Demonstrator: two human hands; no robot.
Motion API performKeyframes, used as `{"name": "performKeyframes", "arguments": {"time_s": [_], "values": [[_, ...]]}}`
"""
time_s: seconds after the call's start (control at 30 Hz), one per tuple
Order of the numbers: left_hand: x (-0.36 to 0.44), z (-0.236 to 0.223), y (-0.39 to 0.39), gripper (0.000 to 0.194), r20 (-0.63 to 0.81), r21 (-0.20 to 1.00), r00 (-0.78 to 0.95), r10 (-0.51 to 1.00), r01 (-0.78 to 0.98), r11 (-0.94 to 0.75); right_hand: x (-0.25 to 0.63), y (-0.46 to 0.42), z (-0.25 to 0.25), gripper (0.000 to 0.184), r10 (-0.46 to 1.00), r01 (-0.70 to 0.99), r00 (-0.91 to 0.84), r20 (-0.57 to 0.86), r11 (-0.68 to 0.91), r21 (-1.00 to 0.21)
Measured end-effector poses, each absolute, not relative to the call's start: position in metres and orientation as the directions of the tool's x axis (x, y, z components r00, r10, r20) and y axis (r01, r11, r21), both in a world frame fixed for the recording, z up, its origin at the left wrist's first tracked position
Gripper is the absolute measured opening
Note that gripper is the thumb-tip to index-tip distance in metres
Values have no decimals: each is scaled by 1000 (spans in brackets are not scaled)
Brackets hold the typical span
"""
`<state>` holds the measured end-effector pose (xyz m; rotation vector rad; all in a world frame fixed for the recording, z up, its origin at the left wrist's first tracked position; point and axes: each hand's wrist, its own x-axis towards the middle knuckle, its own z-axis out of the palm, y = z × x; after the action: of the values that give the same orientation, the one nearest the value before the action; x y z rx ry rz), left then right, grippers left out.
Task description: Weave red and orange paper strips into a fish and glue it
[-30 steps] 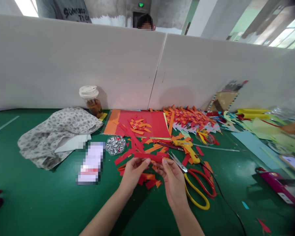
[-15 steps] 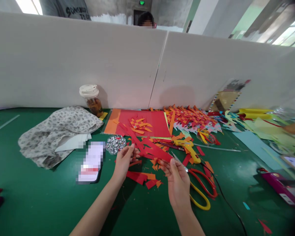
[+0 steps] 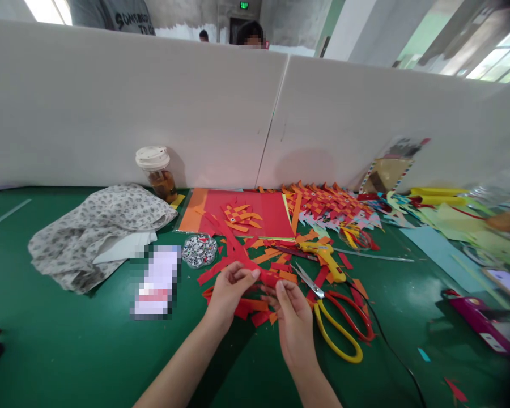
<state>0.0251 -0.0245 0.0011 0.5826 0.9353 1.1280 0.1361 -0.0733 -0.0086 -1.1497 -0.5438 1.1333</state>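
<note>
Between my two hands is a piece of red paper (image 3: 270, 278), raised just above a litter of paper scraps. My left hand (image 3: 229, 292) pinches its left end between thumb and fingers. The right end is gripped by my right hand (image 3: 292, 309), thumb on top. Red and orange scraps (image 3: 250, 306) lie under and around both hands. Scissors (image 3: 342, 317) with one red and one yellow handle rest open beside my right hand. Behind them lies a yellow glue gun (image 3: 326, 259) with a black cord. A clear round case of googly eyes (image 3: 199, 250) sits beyond my left hand.
Red and orange sheets (image 3: 276, 207) carry a small woven paper fish (image 3: 240, 217). More woven fish (image 3: 323, 198) are piled at the back right. A lidded cup (image 3: 157, 173), a patterned cloth (image 3: 97, 232) and a phone (image 3: 158, 280) stand left. A white partition (image 3: 131, 102) closes the far side.
My left hand has moved right and taken the red paper's left end. My right hand has come slightly left and lower, uncovering the scissor blades. The hands are closer together.
</note>
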Motion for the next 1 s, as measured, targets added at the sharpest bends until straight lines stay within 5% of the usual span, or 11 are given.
{"name": "performKeyframes", "arguments": {"time_s": [0.3, 0.6, 0.83, 1.0], "values": [[19, -4, -27, 36, -173, 926, 146, 974, -312, 211, 141, -66, -4, 26, 921, -116, 372, -113, -75, -990], [9, -14, -21, 32, -170, 938, 120, 978, -284, 198, 173, -58, -7, 35, 788, -168, 608, -100, 5, -986], [12, -16, -23, 36, -211, 911, 138, 968, -331, 246, 162, -60, -9, 43, 948, -148, 271, -165, -128, -981], [13, -14, -23, 36, -241, 887, 139, 961, -371, 276, 156, -62, -25, 40, 939, -164, 295, -178, -134, -977]]}}
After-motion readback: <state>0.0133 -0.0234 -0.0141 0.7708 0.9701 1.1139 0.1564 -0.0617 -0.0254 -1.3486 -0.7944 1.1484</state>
